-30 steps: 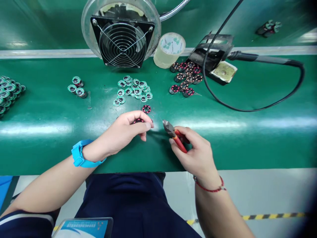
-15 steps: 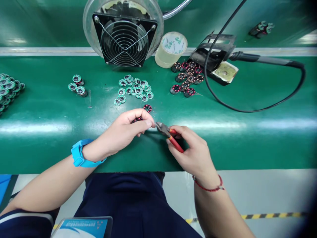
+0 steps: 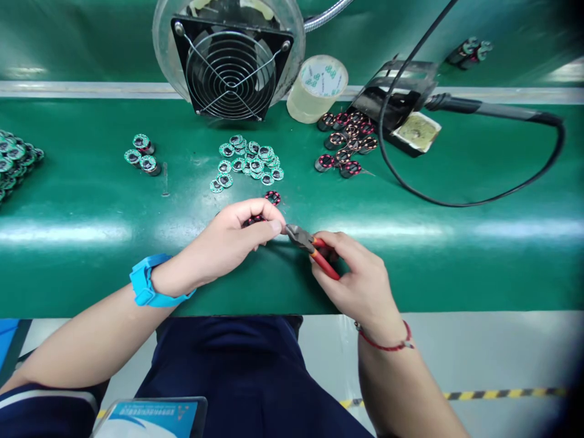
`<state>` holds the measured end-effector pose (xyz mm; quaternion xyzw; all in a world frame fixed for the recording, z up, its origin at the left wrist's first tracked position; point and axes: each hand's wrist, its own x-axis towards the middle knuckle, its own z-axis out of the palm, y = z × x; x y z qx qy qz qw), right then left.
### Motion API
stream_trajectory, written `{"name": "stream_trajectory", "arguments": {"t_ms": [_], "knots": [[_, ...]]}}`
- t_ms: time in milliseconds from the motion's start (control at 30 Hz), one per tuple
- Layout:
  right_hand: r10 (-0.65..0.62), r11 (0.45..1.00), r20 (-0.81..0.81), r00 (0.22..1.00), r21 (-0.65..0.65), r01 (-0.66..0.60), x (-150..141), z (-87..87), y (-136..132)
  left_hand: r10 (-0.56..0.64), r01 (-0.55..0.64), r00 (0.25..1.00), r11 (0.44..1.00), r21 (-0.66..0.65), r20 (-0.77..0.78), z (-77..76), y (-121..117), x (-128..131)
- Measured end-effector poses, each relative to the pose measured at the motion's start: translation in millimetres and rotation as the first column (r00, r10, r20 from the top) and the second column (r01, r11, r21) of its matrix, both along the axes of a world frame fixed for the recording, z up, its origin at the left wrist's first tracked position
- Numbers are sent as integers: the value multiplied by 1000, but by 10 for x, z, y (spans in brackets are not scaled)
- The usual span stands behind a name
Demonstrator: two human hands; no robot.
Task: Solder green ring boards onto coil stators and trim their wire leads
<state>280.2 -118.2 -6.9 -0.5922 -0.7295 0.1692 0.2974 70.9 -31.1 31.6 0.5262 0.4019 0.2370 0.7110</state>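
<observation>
My left hand (image 3: 232, 238) is closed around a small black and red wound coil (image 3: 254, 219), held just above the green bench (image 3: 91, 243). My right hand (image 3: 360, 281) grips red-handled cutters (image 3: 311, 246). The cutter jaws touch the edge of the coil at my left fingertips. Another single coil (image 3: 272, 197) lies on the bench just beyond my left hand.
A pile of green round boards (image 3: 249, 161) lies behind my hands. More coils (image 3: 347, 143) sit near a soldering iron stand (image 3: 396, 100) with a black cable (image 3: 479, 198). A fan (image 3: 232, 61), a tape roll (image 3: 317, 88) and further parts (image 3: 142, 155) stand behind.
My right hand has brought the cutters leftward until the jaws met the coil in my left hand. My left hand has stayed almost still.
</observation>
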Motion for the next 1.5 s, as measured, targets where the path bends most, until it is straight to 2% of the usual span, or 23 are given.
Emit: {"name": "stream_trajectory", "arguments": {"t_ms": [133,200,267,300,333,433,467,500,533,633,700,833,900,967,1067,1133,1200,1300,1400,1500], "knots": [[-78,997,-34,996,5,78,37,-1,-2,-63,66,996,997,49,-57,27,-4,8],[-147,989,-40,988,9,147,95,-10,-15,-121,141,984,978,157,-130,-4,-36,14],[-226,974,-31,974,9,226,177,-34,-44,-166,254,948,907,336,-271,-78,-89,21],[-266,964,-28,964,8,266,221,-51,-64,-176,333,917,833,443,-358,-126,-118,25],[-305,952,-29,952,6,305,264,-70,-86,-175,420,879,727,544,-445,-175,-144,30],[-386,922,-52,921,7,387,361,-129,-160,-69,607,777,342,717,-626,-283,-179,47],[-398,917,-64,915,7,399,380,-145,-184,0,628,759,259,734,-651,-300,-174,52],[-404,914,-73,912,9,405,391,-159,-205,76,635,746,216,742,-661,-308,-161,57],[-405,913,-82,911,17,408,398,-168,-224,150,630,737,204,750,-660,-312,-141,63],[-385,918,-112,916,50,392,407,-180,-263,279,591,716,246,768,-640,-334,-70,98],[-366,923,-135,921,73,378,416,-177,-276,268,585,712,284,760,-649,-379,-28,146],[-363,917,-188,913,102,386,443,-175,-286,184,601,720,318,733,-669,-446,29,308],[-350,920,-207,913,108,377,452,-181,-288,173,607,715,327,725,-677,-390,66,412],[-323,930,-218,921,109,352,457,-191,-292,192,597,714,336,729,-673,-270,139,528],[-290,944,-230,929,89,316,461,-206,-298,246,533,731,378,757,-637,-87,359,719],[-285,949,-245,927,65,309,466,-213,-301,212,515,732,448,731,-647,-39,570,851],[-293,949,-266,918,37,314,468,-216,-303,129,556,703,514,654,-699,-65,788,973],[-309,945,-289,906,12,326,465,-211,-304,39,592,696,534,604,-717,-158,1038,1107],[-327,939,-309,893,0,343,463,-198,-301,21,555,731,565,611,-682,-179,1129,1154],[-361,927,-353,863,-30,375,474,-186,-287,2,475,791,629,616,-612,-95,1052,1118]]}}
